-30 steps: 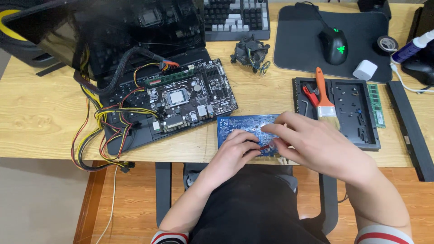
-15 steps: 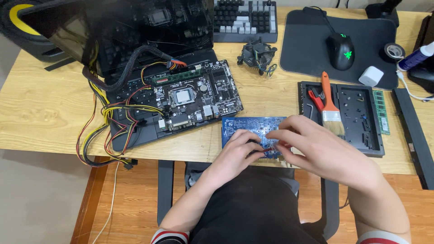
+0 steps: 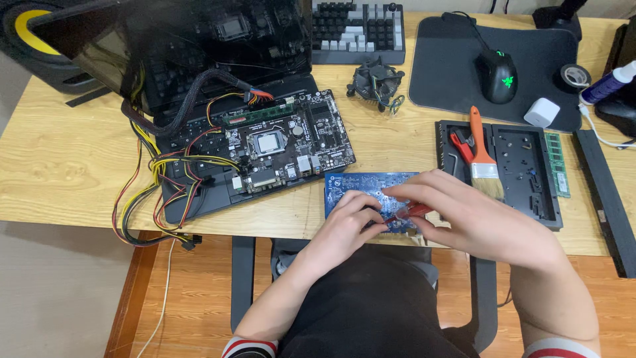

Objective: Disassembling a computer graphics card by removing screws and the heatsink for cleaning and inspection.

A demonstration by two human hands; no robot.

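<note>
Both hands barely shifted: right hand (image 3: 477, 222) now pinches a small red-handled tool (image 3: 405, 213) w/ fingers closed on it. Left hand (image 3: 348, 222), fingers bent, presses the blue rectangular circuit board (image 3: 358, 185) at near tabletop (image 3: 66, 166) edge, so work on board is ongoing.

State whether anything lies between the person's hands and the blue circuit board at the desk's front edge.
Nothing visible does. The left hand rests directly on the blue circuit board, and the right hand holds a small red tool over it.

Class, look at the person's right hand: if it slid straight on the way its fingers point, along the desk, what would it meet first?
The right hand points left across the blue circuit board, so it would probably meet the left hand first, whose fingers rest on that board just ahead. Depth is hard to judge.
</note>
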